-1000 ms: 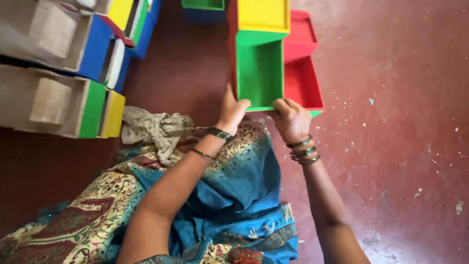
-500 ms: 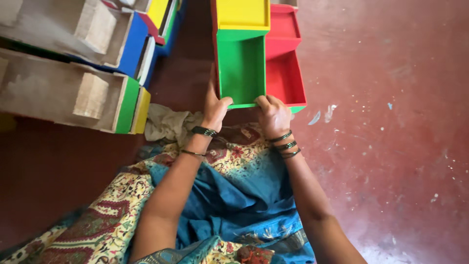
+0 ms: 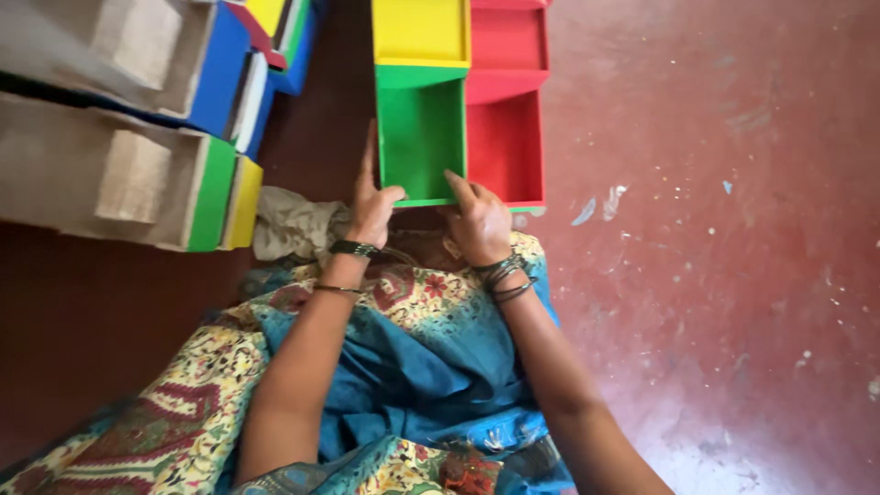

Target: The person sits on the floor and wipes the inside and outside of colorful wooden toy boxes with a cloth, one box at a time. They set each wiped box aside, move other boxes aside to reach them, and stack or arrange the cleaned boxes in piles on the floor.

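Green open box (image 3: 422,137) on the red floor (image 3: 715,275), touching a red box (image 3: 506,142) on its right and a yellow box (image 3: 420,32) beyond. Left hand (image 3: 371,206) gripping its near-left corner, thumb over the rim. Right hand (image 3: 478,220) clasping the near edge. Cardboard-backed boxes (image 3: 110,174) stacked at left, crumpled cloth (image 3: 293,225) beside.

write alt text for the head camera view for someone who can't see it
Seen from above, a seated person's left hand and right hand grip the near edge of an open green box, which sits beside a red box on a dark red floor. Brown cardboard boxes with coloured ends lie at the left.
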